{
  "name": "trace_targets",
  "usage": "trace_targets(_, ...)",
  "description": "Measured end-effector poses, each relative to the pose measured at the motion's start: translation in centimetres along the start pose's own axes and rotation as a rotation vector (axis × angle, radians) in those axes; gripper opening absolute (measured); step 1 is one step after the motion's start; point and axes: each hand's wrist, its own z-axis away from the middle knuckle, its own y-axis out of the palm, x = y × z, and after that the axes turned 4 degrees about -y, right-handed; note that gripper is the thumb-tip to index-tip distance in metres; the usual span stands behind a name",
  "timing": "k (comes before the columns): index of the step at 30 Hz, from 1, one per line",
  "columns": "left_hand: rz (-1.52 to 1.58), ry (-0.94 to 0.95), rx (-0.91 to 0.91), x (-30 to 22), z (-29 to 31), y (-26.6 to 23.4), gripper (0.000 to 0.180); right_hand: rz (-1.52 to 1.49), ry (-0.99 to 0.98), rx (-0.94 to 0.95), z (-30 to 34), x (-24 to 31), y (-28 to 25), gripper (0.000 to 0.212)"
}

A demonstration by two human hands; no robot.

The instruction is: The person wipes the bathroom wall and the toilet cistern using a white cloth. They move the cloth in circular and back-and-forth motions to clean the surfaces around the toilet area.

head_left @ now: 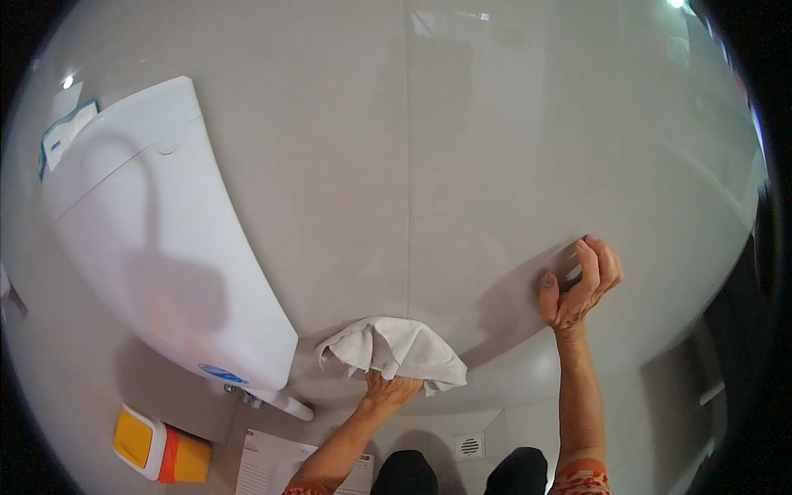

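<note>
My left hand [391, 391] is low on the grey tiled wall, to the right of the white wall-mounted urinal [177, 247]. Its fingers go under a whitish cloth [400, 348], which drapes over them and lies against the tiles. The cloth hides most of these fingers. Higher and farther right, my right hand [582, 285] is raised beside the wall, casting a shadow on it. Its fingers are loosely bent with the thumb apart, and nothing shows between them.
A pipe [285, 403] comes from the urinal's lower end. Below it stands a yellow bin [191, 456] with a white-rimmed lid. Printed sheets [262, 464] and a square drain [469, 447] are on the floor. A blue-edged packet [70, 136] sits at the urinal's far end.
</note>
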Motion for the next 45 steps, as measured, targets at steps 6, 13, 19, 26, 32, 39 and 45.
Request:
trace_targets(6, -0.093, 0.087, -0.047, 1.0, 1.2, 2.7, 0.041, 0.029, -0.004, 0.031, 0.1, -0.3, -0.1, 0.044)
trace_targets(13, 0.101, 0.09, -0.072, 0.3, 0.2, 1.8, 0.042, 0.016, -0.011, 0.023, 0.1, -0.5, 0.0, 0.043)
trace_targets(19, 0.114, 0.085, -0.115, -3.0, -4.3, -2.4, 0.046, -0.043, -0.005, 0.039, 0.5, -0.1, -0.7, 0.044)
trace_targets(26, 0.073, -0.013, -0.303, -6.9, -9.5, -3.9, 0.065, -0.533, 0.227, -0.175, -0.6, 3.6, -2.6, 0.044)
trace_targets(32, -0.018, 0.116, -0.208, -5.2, -9.7, -7.4, 0.067, -0.804, 0.282, 0.073, 0.7, 10.1, -0.9, 0.043)
trace_targets(39, 0.608, 0.089, 0.042, -3.1, -8.1, -12.7, 0.071, -0.273, 0.154, 0.123, 1.9, 11.6, 1.8, 0.038)
trace_targets(45, 0.641, 0.072, -0.09, -4.4, -8.1, -13.4, 0.063, 0.043, 0.184, 0.111, 2.1, 15.4, 3.9, 0.042)
